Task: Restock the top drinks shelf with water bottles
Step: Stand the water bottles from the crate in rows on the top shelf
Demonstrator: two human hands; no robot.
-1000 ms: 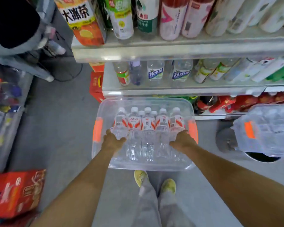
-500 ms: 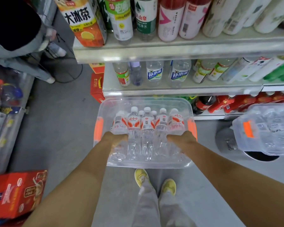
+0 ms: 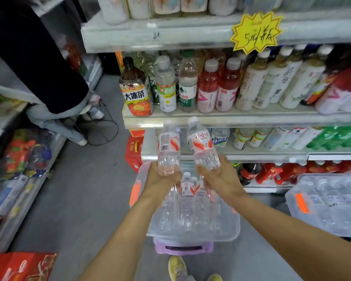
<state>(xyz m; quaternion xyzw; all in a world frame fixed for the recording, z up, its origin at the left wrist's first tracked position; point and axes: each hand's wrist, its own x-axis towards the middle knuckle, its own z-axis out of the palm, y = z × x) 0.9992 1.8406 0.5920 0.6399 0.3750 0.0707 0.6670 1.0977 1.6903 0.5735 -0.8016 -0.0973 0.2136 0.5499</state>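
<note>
Head view, findings as follows. A second ago both my hands were down in the clear bin [image 3: 227, 226], wrapped round bottles packed among the rest. Now each hand has a bottle lifted clear. My left hand [image 3: 162, 176] grasps the left water bottle [image 3: 168, 147] round its lower body, cap up, barcode facing me. My right hand [image 3: 217, 177] grasps the right water bottle [image 3: 203, 145] the same way, tilted slightly leftward at the cap. Both bottles are in the air above the bin, in front of the lower shelf edges, touching no shelf.

The view has also swung upward: the upper shelf [image 3: 156, 35] with the yellow price star [image 3: 255, 33] is now visible, where before only lower rows showed.

Remaining stock: more water bottles [image 3: 187, 191] stand in the bin, which sits on a purple stool [image 3: 182, 247]. A second bin [image 3: 328, 203] of bottles stands to the right.

Assessment: pick-up is complete and the carry upward has begun; placement is not yet done. I judge the task to be at an early stage, given the stock left. The top shelf front looks crowded, so a free slot needs finding.
</note>
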